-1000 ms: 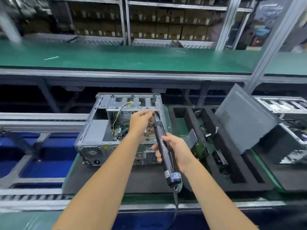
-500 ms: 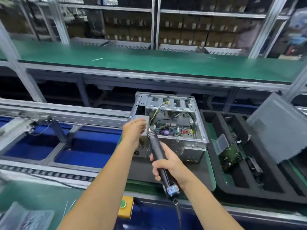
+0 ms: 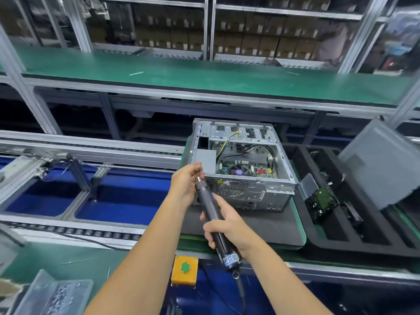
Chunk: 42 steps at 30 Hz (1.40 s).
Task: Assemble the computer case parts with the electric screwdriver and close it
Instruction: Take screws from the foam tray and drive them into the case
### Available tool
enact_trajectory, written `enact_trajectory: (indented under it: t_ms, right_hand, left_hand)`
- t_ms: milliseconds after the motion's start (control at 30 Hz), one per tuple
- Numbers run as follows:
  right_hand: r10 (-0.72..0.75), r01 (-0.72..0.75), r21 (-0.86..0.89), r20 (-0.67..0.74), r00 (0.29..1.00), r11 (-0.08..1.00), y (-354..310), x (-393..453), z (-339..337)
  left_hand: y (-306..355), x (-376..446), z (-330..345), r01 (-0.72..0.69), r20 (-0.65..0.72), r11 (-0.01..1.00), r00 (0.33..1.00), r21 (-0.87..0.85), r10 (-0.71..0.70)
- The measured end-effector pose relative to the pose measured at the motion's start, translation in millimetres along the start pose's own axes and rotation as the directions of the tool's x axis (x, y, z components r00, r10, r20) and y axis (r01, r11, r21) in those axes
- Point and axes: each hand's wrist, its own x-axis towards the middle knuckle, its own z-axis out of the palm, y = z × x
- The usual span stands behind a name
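An open metal computer case (image 3: 247,192) lies on a dark pad, its motherboard and cables showing. My right hand (image 3: 227,226) grips the black electric screwdriver (image 3: 211,214), which points up and to the left, in front of the case's left corner. The fingers of my left hand (image 3: 186,180) are pinched at the screwdriver's tip; whatever they hold is hidden. A grey side panel (image 3: 381,164) leans at the right over a black foam tray.
The black foam tray (image 3: 341,244) to the right holds a hard drive (image 3: 322,198) and small parts. A yellow box with a green button (image 3: 185,268) sits at the near edge. A clear tray of screws (image 3: 56,294) is at the bottom left. A conveyor with blue bins runs to the left.
My view has swung left, so the case now sits right of centre. Both hands have come out of the case with the screwdriver and are now by its left front corner.
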Motion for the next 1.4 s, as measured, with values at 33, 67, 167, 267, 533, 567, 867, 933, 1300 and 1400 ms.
enact_trajectory:
  t_ms: [33,67,167,267,533,567,867,933,1300,1400]
  right_hand:
    - [-0.002,0.002,-0.003,-0.001,1.0,1.0,0,0,-1]
    - [-0.001,0.001,-0.006,-0.004,1.0,1.0,-1,1,-2]
    - [0.003,-0.003,-0.012,-0.006,1.0,1.0,-2,2,-4]
    - [0.004,-0.004,-0.02,-0.007,1.0,1.0,0,5,-3]
    - [0.033,-0.033,-0.037,-0.004,0.999,0.999,0,12,-6]
    - [0.035,-0.035,-0.038,-0.004,0.999,0.999,0,13,-6]
    - [0.032,-0.033,-0.022,-0.026,0.999,0.999,5,20,-16]
    - [0.019,-0.02,-0.025,-0.029,0.999,0.999,6,21,-16]
    - [-0.002,-0.003,-0.073,-0.067,0.998,0.997,8,25,-12]
    - [0.024,-0.034,-0.104,-0.091,0.996,0.994,8,27,-10]
  left_hand:
    - [1,0,-1,0.001,0.0,1.0,1.0,-0.007,-0.001]
    - [1,0,-2,0.007,0.007,1.0,1.0,0.0,-0.007]
    - [2,0,-6,0.023,0.019,1.0,1.0,0.021,-0.024]
    - [2,3,-7,0.02,0.0,1.0,1.0,-0.007,-0.02]
    - [-2,13,-12,0.043,0.0,0.997,0.999,-0.059,-0.043]
    - [-3,15,-12,0.04,-0.013,0.997,0.999,-0.067,-0.041]
    - [-9,24,-7,0.053,-0.029,0.997,0.998,-0.053,-0.055]
    - [-11,25,-7,0.065,-0.029,0.994,0.997,-0.094,-0.067]
    - [-7,30,-13,0.18,0.04,0.984,0.983,-0.008,-0.18]
    - [-6,32,-15,0.221,0.036,0.975,0.975,-0.024,-0.22]
